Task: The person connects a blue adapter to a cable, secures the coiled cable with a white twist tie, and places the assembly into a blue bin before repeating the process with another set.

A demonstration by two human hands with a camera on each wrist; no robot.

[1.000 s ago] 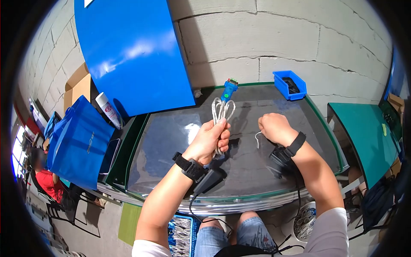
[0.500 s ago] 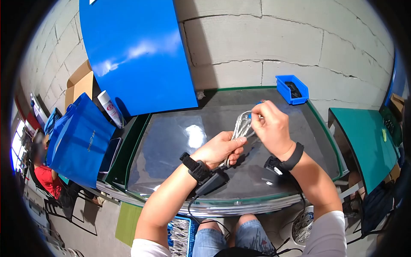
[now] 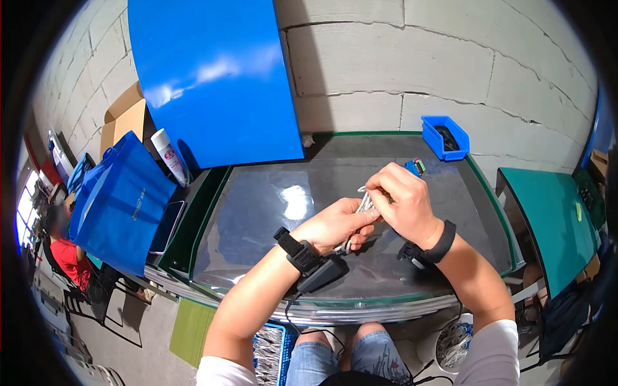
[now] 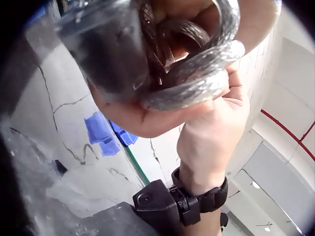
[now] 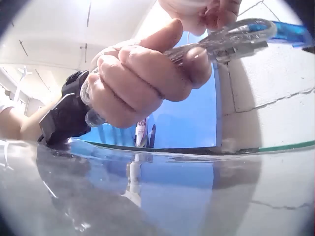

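Note:
A bundle of clear-jacketed cable [image 3: 365, 202] is gripped in the left hand [image 3: 341, 225], its loops showing between thumb and fingers; in the right wrist view the fingers curl round the cable [image 5: 234, 42]. The right hand [image 3: 407, 202] is bent over the upper end of the bundle, fingertips together at the loops; what they pinch is partly hidden. Past the right hand sticks out a blue connector [image 3: 414, 167] with a green end, also seen in the right wrist view as a blue plug [image 5: 290, 34]. Close up in the left wrist view are thick cable loops [image 4: 192, 83].
A blue bin [image 3: 445, 138] with black items sits at the table's back right. On the left stand a spray can [image 3: 170, 157], a blue bag [image 3: 122, 206] and a large blue panel [image 3: 219, 83]. Below the table are a blue basket [image 3: 286, 354] and a bucket of cables [image 3: 454, 344].
The right hand has come from the right side of the table to the bundle's upper end. The left hand has moved right with the bundle, which now tilts to the right.

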